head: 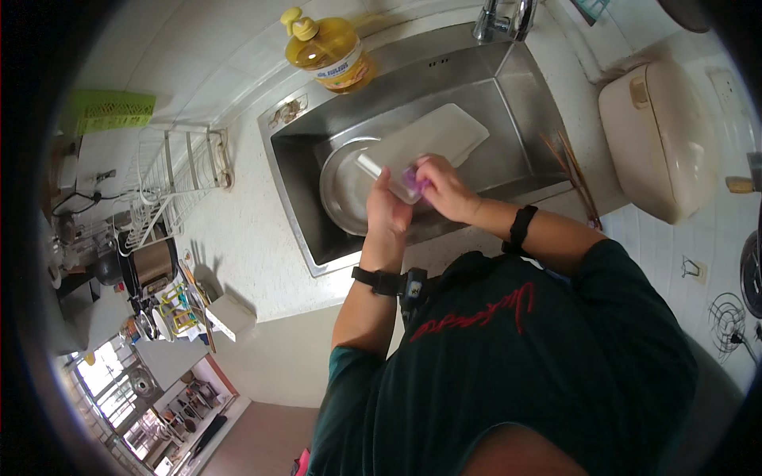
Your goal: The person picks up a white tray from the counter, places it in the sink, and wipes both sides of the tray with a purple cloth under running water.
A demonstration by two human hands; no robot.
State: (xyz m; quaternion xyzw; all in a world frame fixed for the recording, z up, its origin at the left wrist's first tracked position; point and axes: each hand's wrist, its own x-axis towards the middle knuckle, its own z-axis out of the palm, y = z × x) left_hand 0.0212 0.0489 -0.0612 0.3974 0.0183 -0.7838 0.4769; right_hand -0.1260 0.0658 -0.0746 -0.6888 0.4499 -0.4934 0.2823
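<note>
My left hand (pixel 388 205) grips the near end of a pale, translucent plastic piece (pixel 370 165), held above the sink; its exact shape is unclear. Against that piece my right hand (pixel 443 185) presses a purple scrubber or cloth (pixel 414 179), closed in the fingers. Below the hands a round metal basin (pixel 345 205) lies in the stainless steel sink (pixel 500 160). A whitish rectangular plastic container or lid (pixel 440 134) leans over the basin's right side, partly hidden by the hands.
A yellow pump bottle (pixel 333 56) stands at the sink's back rim, near the faucet (pixel 500 24). Chopsticks (pixel 574 172) lie over the right edge beside a cream lidded appliance (pixel 658 140). A white wire dish rack (pixel 172 178) is at the left.
</note>
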